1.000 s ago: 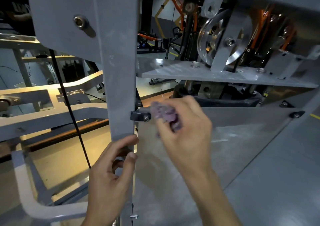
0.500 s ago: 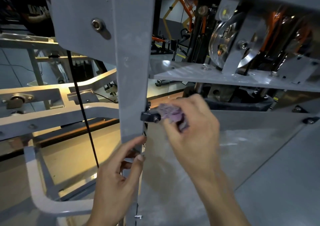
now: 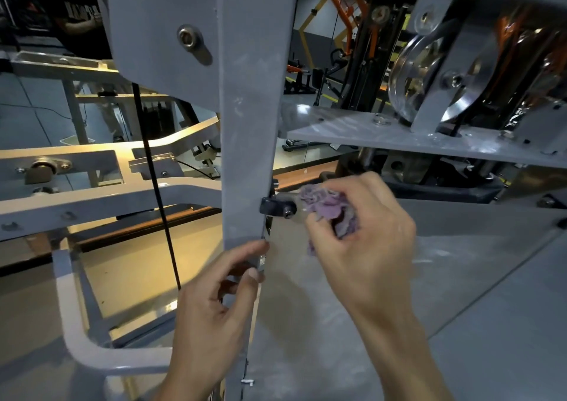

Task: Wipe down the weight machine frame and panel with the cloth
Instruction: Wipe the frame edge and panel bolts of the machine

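The right hand (image 3: 362,235) grasps a bunched purple cloth (image 3: 329,208) at the top edge of the clear panel (image 3: 322,308), with the wad just beside the black bracket (image 3: 276,207) that pins the panel to the grey upright post (image 3: 250,124). The left hand (image 3: 214,305) sits lower and to the left, thumb and forefinger curled round the post's edge where the panel meets it, seemingly to steady the sheet. The step in hand looks like cleaning around the bracket and the panel's upper corner. To do it well, the cloth probably wants working right into the angle beside the bracket's bolt, then drawing along the top edge away from the post in overlapping passes — light pressure, since a thin sheet will likely flex, and the left hand's bracing helps there. The smeary patches below the right hand suggest the lower panel remains to be done. Much is hard to read: the right hand is blurred, most of the cloth is buried in the palm, and whether it actually touches the panel cannot be told — the left hand's other fingers are hidden behind the post.
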A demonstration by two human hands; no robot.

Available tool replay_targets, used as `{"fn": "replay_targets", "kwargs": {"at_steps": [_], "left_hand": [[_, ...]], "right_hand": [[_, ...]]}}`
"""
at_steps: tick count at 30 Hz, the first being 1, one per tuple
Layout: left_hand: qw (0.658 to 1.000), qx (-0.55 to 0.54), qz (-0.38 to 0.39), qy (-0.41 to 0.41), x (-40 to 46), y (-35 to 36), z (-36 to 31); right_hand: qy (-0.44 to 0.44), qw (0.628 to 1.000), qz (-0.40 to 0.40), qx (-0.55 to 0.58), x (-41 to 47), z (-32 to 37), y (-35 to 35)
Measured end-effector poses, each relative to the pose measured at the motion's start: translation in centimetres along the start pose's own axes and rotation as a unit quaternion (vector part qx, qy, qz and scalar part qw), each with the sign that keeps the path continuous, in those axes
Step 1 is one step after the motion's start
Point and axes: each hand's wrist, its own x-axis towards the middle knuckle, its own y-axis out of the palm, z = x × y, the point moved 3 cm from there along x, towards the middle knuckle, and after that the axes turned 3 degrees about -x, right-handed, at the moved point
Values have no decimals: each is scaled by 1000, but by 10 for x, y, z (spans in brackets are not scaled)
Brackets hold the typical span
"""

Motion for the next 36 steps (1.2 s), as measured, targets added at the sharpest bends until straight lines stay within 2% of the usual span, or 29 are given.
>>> {"fn": "replay_targets", "kwargs": {"at_steps": [2,12,20,25,29,36], "left_hand": [[1000,-3,-3,1,1,1,0],[1000,-5,-2,6,3,-1,0],[1000,0,-10,-7,1,1,-3],[999,-10,-28,-18,0,4,-2],[999,-16,-32,-15,0,5,-3],[999,-32,-7,-1,-1,5,-11]], "right_hand": [[3,1000,-9,-3,-1,-1,-1],[19,997,76,28,2,21,22],[47,998,19,-28,-8,6,16],[45,998,36,13,-9,3,2],[25,998,19,45,-16,17,7],[-4,999,-37,32,-36,16,40]]}}
